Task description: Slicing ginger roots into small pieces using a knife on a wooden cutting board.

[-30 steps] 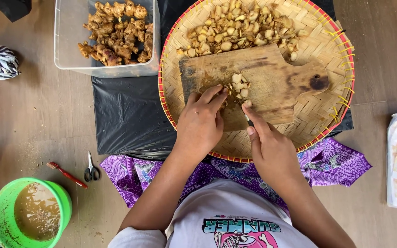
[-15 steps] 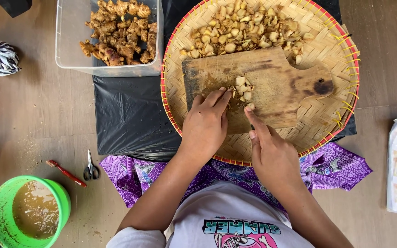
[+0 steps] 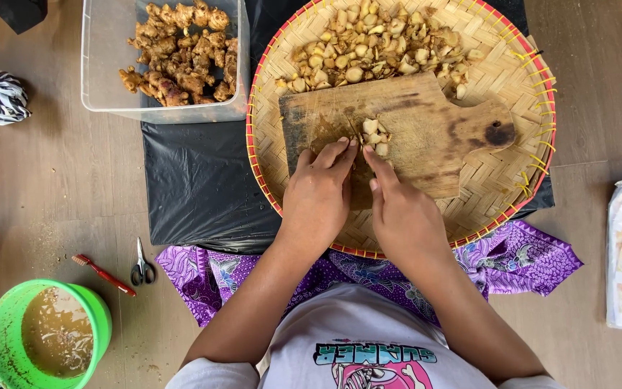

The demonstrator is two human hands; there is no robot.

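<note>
Brown wooden floor [image 3: 52, 187]; even daylight

Worn wooden board [image 3: 426, 137]; woven, probably bamboo, tray [image 3: 512, 79].

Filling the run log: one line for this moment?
left hand: on cutting board | right hand: beside it, knife hidden | cut pieces at fingertips | board in woven tray

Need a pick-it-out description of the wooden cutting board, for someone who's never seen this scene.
Find the big round woven tray with the red rim, lying on black plastic sheet. The cutting board lies flat in its middle, under both hands' fingertips. It is the only smooth brown wooden slab there, with a dark round spot at its right end, unlike the pale chopped pieces heaped above.
</note>
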